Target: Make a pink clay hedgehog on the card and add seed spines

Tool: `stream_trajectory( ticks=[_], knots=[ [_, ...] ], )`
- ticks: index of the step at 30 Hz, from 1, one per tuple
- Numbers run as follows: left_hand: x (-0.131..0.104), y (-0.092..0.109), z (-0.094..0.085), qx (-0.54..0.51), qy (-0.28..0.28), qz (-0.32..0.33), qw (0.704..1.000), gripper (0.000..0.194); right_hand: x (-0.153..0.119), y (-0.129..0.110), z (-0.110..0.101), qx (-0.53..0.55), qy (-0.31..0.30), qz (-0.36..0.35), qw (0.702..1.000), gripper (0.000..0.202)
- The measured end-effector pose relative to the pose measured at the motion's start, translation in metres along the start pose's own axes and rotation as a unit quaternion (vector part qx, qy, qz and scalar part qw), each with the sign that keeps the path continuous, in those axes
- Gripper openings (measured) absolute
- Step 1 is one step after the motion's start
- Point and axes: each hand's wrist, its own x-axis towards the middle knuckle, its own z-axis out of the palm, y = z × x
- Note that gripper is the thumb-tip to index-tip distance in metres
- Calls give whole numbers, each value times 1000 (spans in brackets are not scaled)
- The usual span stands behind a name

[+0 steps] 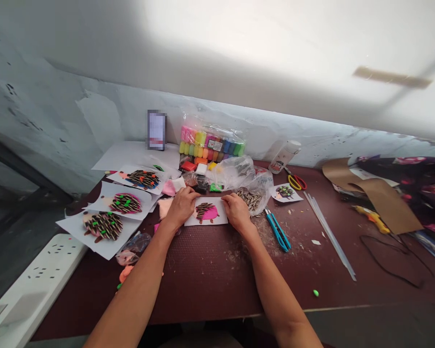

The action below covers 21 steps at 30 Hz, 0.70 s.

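A white card [188,221] lies on the dark red table, bearing a pink clay hedgehog [211,212] partly covered with striped seeds. My left hand [182,205] pinches the card's upper left corner. At its upper right corner, the fingers of my right hand [237,209] are closed on the edge. Striped seeds [249,199] fill a clear plastic bag just beyond my right hand. Packets of coloured clay sit behind the card, among them a red one [188,166] and a green one [215,187].
Finished hedgehog cards [103,225] are stacked at the left near a white power strip [54,261]. To the right are a blue cutter [278,232], scissors [296,182], clear glue sticks [329,237] and a yellow glue gun [373,219]. A phone [156,129] leans against the wall.
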Motion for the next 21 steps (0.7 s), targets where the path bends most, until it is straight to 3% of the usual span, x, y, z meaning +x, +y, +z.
stream_trajectory(
  ticks=[5, 21],
  knots=[
    [0, -1, 2, 3, 9, -2, 1000, 30, 2, -2, 5, -23, -10, 40, 999, 32],
    [1, -2, 2, 1, 54, -21, 998, 29, 8, -3, 12, -1, 29, 50, 998, 23]
  ],
)
